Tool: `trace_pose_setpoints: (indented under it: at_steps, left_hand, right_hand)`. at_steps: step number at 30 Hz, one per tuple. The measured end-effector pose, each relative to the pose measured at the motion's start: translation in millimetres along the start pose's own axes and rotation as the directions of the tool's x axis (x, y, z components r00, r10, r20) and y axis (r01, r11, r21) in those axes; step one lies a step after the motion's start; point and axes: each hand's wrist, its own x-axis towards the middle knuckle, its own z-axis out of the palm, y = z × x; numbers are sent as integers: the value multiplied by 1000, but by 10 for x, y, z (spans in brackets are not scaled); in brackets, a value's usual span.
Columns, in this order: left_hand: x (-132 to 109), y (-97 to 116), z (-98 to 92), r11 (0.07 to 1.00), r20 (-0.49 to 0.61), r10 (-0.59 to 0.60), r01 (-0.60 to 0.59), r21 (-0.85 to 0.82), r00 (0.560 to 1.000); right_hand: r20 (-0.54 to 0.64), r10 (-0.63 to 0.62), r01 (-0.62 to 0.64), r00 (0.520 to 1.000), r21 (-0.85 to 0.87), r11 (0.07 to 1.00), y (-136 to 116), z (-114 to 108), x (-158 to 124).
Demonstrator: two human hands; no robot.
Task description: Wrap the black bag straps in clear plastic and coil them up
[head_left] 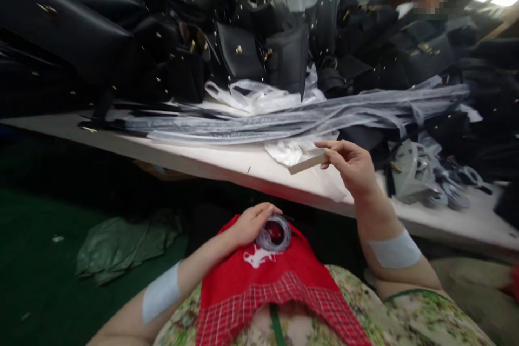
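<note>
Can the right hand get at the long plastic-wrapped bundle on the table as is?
Likely yes: the right hand is just in front of the long plastic-wrapped bundle, with no barrier visible, though the light strip in its fingers may hinder a grasp.

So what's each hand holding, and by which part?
Right hand: the pale strip, by one end. Left hand: the greyish coil, by its upper-left rim.

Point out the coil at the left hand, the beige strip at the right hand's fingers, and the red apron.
Coil [265, 240]: head view, lower left of its ring.
Beige strip [307, 164]: head view, middle of its long face.
Red apron [280, 267]: head view, plain cloth near its middle.
</note>
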Motion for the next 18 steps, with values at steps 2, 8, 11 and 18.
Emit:
trace_pose_setpoints:
  at_steps: [2,8,11,18]
  left_hand:
    - [43,-70,42,990,57,-72,78,-117,996]
    - [85,-89,168,946,149,-202,232,-226,968]
    - [103,-32,203,959,148,-197,221,-174,969]
    - [103,-66,255,960,54,-189,196,-200,981]
  right_hand:
    - [21,79,-81,997,130,988,-40,52,-403]
    - [188,225,-284,956,406,869,76,122,-1152]
    - [289,221,-323,931,373,870,82,91,-1292]
    - [180,171,-168,969,-32,985,59,118,-1523]
